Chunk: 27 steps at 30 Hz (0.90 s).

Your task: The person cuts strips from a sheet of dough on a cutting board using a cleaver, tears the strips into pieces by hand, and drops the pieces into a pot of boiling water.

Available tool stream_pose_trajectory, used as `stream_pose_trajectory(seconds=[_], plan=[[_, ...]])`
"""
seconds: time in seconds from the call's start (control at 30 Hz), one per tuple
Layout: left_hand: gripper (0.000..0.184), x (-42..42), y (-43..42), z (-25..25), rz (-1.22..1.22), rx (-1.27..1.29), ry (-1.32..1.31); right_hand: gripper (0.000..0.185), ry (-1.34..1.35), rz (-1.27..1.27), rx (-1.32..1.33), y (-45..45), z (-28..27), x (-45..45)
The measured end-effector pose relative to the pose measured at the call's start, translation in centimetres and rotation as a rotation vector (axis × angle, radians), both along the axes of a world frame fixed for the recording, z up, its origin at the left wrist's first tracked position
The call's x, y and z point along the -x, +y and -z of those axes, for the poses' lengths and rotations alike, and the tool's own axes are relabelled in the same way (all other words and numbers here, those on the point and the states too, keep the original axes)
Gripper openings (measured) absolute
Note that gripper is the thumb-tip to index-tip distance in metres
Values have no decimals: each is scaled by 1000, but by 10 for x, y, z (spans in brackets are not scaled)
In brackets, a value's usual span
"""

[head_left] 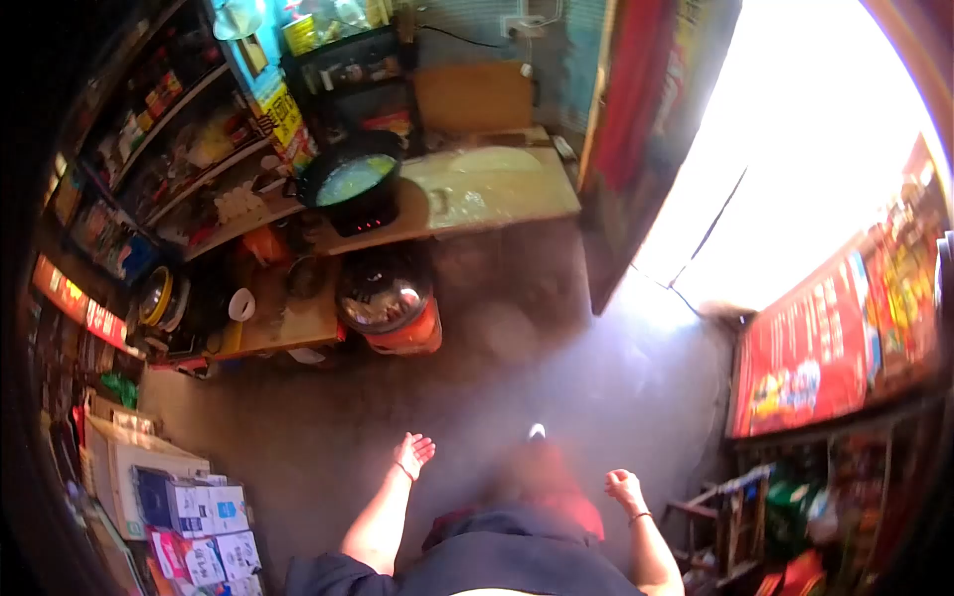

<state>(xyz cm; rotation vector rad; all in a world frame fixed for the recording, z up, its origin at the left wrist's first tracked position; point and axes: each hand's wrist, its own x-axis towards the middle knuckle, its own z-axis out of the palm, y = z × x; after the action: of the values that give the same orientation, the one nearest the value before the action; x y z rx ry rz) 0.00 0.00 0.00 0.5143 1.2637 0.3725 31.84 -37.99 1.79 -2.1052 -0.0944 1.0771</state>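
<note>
My left hand is held out over the floor below the counter, palm up with its fingers apart and nothing in it. To the right, my right hand hangs above the floor with its fingers curled in; whether anything is inside them is too small to make out. Neither hand touches anything around it. Beyond my left hand stands an orange-red bucket with a shiny metal bowl or lid on top. Further up, a black wok with pale liquid sits on a cooker with red lights.
A wooden counter runs along the back. Shelves of goods line the left. Stacked boxes stand at lower left. At right are a bright doorway, a red display box and a wooden stool.
</note>
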Motion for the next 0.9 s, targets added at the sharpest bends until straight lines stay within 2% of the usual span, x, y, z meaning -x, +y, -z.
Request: stream_pose_trajectory(seconds=[0.07, 0.1, 0.17, 0.27, 0.3, 0.4, 0.43, 0.47, 0.5, 0.53, 0.57, 0.6, 0.63, 0.7, 0.73, 0.77, 0.8, 0.83, 0.9], plan=[[48, 9, 2, -18, -187, -51, -130, 20, -48, -124, -33, 32, 7, 4], [48, -118, 42, -18, -231, 23, -212, 20, -133, -165, 40, 83, -43, -120], [50, -151, 117, -68, -373, -111, -411, 20, -29, -196, -6, 176, -66, -142], [56, -192, 227, -119, -501, -278, -600, 22, -124, -462, -108, 288, -104, -173], [58, -206, 251, -122, -549, -312, -673, 22, -143, -548, -117, 308, -109, -184], [60, -245, 343, -137, -690, -288, -762, 20, -273, -745, -159, 368, -69, -228], [58, -260, 369, -136, -746, -250, -773, 20, -72, -523, -148, 386, -76, -235], [56, -267, 397, -136, -793, -223, -790, 21, -263, -719, -219, 404, -59, -244], [56, -264, 421, -98, -803, -205, -800, 21, -466, -910, -277, 411, -41, -262], [51, -260, 461, -38, -853, 37, -1255, 17, -272, -749, -132, 431, -53, -264], [42, -280, 477, -59, -837, -122, -990, 16, -83, -566, 5, 453, -67, -266], [35, -300, 493, -81, -801, -238, -697, 15, -9, -529, -100, 458, -58, -278], [26, -306, 511, -54, -811, -164, -589, 19, 62, -491, -64, 473, -67, -285], [18, -324, 531, -1, -664, -112, -388, 24, -458, -879, 27, 517, -77, -307], [19, -344, 536, 29, -533, -130, -316, 22, -505, -724, 26, 542, -82, -318], [27, -370, 534, 28, -445, -175, -164, 20, -543, -568, 24, 564, -84, -329], [36, -396, 532, 26, -353, -209, -10, 21, -568, -522, -79, 583, -73, -348], [51, -407, 532, 26, -137, -379, 234, 22, -591, -474, -177, 599, -59, -369], [60, -430, 540, 27, 123, -413, 442, 28, -530, -388, -150, 640, -61, -407]])
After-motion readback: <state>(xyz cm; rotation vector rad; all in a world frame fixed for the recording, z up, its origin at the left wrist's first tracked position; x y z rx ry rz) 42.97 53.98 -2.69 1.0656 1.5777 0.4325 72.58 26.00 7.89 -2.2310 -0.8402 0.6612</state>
